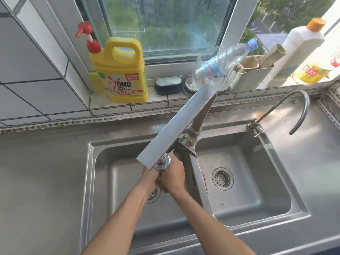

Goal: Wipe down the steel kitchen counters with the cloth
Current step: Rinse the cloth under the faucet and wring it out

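Note:
My left hand (150, 178) and my right hand (174, 174) are pressed together over the left basin (114, 183) of the steel double sink, right under the round head (163, 163) of the flat steel faucet spout (176, 126). The spout hides part of my left hand. My right hand's fingers curl against the left one, and whether anything is held between them cannot be told. No cloth shows anywhere. The steel counter (36, 172) runs around the sink on all sides.
The right basin (253, 196) has a strainer drain. A thin gooseneck tap (304, 109) stands at its back right. On the tiled sill are a yellow detergent jug (121, 74), a dark scrub brush (168, 85), a cut plastic bottle (220, 69), a beige holder (252, 76) and a white bottle (298, 52).

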The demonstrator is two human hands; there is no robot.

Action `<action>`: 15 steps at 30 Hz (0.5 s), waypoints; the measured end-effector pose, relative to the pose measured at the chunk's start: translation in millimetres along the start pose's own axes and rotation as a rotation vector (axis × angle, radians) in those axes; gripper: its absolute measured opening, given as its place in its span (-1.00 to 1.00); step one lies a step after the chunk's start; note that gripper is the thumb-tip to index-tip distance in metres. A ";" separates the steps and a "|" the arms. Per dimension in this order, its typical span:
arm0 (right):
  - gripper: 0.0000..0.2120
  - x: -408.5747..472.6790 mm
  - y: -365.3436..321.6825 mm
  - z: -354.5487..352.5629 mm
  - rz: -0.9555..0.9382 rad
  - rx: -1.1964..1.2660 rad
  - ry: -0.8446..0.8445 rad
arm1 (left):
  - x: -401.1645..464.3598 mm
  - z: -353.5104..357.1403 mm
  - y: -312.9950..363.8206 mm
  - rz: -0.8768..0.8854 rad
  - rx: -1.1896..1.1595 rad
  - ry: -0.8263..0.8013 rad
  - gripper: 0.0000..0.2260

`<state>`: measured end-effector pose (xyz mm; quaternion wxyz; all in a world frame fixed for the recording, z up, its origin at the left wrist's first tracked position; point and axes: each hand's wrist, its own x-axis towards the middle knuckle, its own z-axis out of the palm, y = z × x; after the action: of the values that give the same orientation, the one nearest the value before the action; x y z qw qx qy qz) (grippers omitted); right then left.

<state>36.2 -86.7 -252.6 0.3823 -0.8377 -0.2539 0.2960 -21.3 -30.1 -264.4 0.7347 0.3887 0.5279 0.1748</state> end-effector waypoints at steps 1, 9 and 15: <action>-0.73 9.2 2.9 -1.5 0.039 0.045 0.044 | -2.7 0.2 -3.6 -0.020 0.056 -0.019 -0.64; -0.65 47.2 27.0 -10.4 0.390 0.741 -0.134 | -22.3 -28.9 -16.4 0.051 0.187 0.098 -0.68; -0.59 43.5 35.0 -17.3 0.335 0.830 -0.471 | -15.5 -53.2 -15.1 0.032 0.249 0.026 -0.44</action>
<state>85.5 -87.1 -284.2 0.5629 -0.5548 -0.0562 0.6101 -78.0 -29.4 -273.4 0.6710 0.4828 0.5487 0.1248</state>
